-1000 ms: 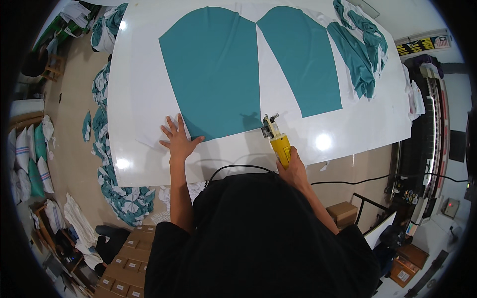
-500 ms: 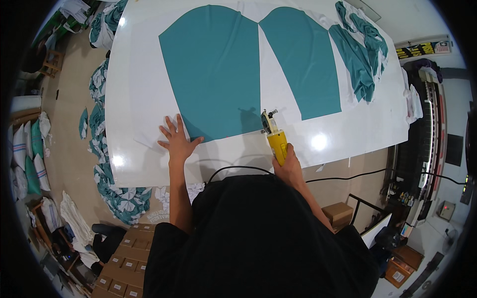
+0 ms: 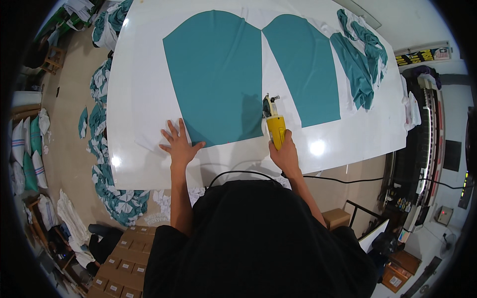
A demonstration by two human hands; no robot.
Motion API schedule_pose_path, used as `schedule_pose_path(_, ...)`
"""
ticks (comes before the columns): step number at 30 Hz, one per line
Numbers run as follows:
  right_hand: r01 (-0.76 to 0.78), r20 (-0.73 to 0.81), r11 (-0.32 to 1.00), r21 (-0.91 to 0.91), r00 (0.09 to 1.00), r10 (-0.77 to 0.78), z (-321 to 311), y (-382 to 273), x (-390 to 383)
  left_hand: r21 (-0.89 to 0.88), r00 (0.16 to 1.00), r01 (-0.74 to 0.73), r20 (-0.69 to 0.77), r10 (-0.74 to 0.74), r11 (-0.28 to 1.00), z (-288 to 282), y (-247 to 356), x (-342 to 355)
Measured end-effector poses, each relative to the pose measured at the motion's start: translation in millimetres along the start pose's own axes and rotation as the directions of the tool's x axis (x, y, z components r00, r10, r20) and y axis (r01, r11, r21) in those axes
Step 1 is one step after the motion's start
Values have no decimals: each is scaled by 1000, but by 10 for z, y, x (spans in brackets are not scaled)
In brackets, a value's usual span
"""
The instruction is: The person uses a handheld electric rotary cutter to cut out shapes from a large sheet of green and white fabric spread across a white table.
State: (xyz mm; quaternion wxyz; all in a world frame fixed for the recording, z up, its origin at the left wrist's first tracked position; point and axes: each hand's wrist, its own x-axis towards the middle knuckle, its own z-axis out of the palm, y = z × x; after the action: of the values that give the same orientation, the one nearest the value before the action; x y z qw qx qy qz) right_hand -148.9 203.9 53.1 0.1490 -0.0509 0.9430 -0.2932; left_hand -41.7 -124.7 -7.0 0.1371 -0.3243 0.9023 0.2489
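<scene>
My left hand [image 3: 181, 145] lies with fingers spread on the white sheet and the lower-left corner of the large teal cloth piece [image 3: 213, 79]. My right hand [image 3: 284, 155] grips a yellow electric cloth cutter [image 3: 275, 130]; its dark cutting head is at the large piece's right edge, over the white gap beside a second, narrower teal piece [image 3: 305, 74]. A crumpled teal and white cloth pile [image 3: 360, 69] lies at the right of the white table [image 3: 134, 124]. A black cable [image 3: 343, 180] runs from beside my right hand off to the right.
Teal and white cloth heaps [image 3: 112, 196] lie on the floor along the table's left side. Stacked cardboard boxes [image 3: 119, 268] stand at lower left, filled sacks [image 3: 27, 154] farther left. A box [image 3: 335, 217] and black metal frame sit below right, near a long dark machine [image 3: 422, 144].
My right hand and the cutter have moved away from me, up along the large piece's right edge. My left hand stays spread at the corner, appearing slightly lower in view.
</scene>
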Motion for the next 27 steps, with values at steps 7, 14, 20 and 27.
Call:
schedule_pose_path(7, 40, -46, 998, -44, 998, -42, 31, -76, 549, 2, 1000, -8, -26, 8, 1000, 33, -16, 2)
schedule_pose_path(14, 63, -84, 994, -91, 994, -71, 13, -213, 1148, -13, 1000, 3, -14, -3, 1000, 11, -5, -6)
schedule_pose_path(20, 74, -80, 995, -72, 994, -79, -30, -327, 1689, 2, 1000, -3, -14, 3, 1000, 30, -22, -5)
schedule_pose_path(27, 84, -91, 995, -58, 992, -89, -82, -455, 2232, 5, 1000, 16, -1, -16, 1000, 21, -13, -13)
